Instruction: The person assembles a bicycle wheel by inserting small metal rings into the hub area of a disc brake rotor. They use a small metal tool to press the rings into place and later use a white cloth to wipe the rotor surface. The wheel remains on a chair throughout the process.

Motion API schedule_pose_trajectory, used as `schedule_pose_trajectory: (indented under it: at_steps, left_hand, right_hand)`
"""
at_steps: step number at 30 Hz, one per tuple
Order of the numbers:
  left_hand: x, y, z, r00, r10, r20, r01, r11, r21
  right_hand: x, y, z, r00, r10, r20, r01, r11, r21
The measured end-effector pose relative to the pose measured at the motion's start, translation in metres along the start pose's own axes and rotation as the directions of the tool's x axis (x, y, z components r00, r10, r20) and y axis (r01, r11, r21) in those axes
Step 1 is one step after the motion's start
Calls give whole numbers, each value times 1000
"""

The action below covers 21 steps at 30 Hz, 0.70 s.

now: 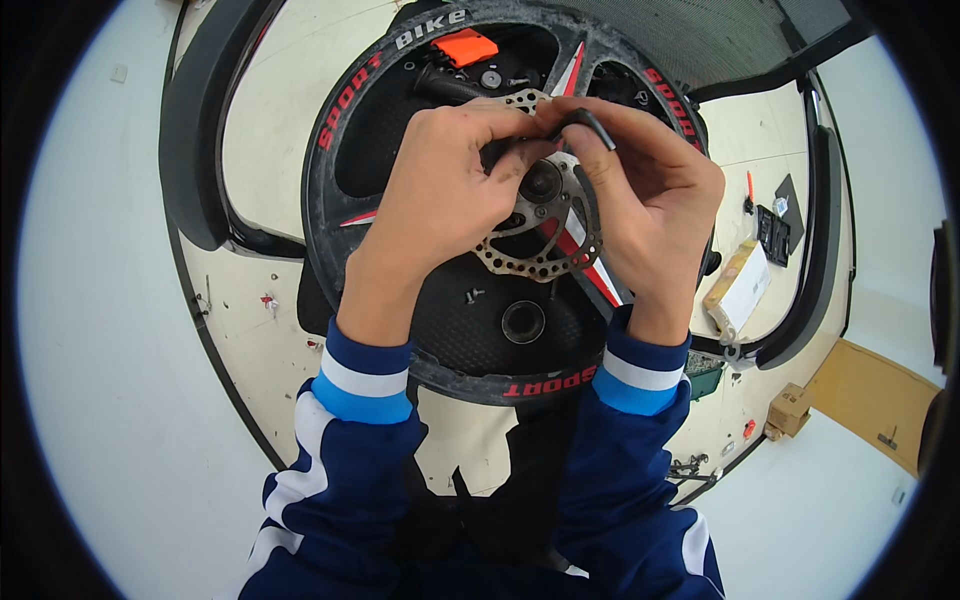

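Note:
A black wheel [322, 200] with red and white spokes lies flat before me, a holed metal brake rotor [530, 268] at its hub. Over the rotor my two hands meet at the fingertips. My right hand [650, 185] is closed on a bent black hex key [592, 128], whose end sticks out past the thumb. The fingers of my left hand [450, 190] are pinched beside it; what lies between them is mostly hidden. Below the rotor, a small bolt [474, 296] and a dark round ring [523, 322] rest between the spokes.
An orange piece [465, 46], a washer [491, 78] and a black grip [445, 85] lie in the wheel's far opening. Chair armrests [200, 130] flank the wheel. On the floor at right are a black tool case [773, 236], a white box [740, 285] and a cardboard box [790, 408].

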<state>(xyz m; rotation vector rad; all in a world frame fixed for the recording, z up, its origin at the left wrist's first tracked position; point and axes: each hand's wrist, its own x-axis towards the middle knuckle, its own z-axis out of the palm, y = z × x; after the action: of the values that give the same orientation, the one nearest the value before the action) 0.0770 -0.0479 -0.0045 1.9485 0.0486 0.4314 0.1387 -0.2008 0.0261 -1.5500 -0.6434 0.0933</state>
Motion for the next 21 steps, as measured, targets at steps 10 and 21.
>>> schedule_pose_trajectory:
  at_steps: [10,21]
  left_hand:
    - [0,10,5,993,-67,-97,68,998,6]
    - [3,3,5,994,92,-59,-88,994,56]
  right_hand:
    - [2,11,7,984,-95,-151,83,993,-83]
    - [1,6,0,999,27,-42,-31,996,-82]
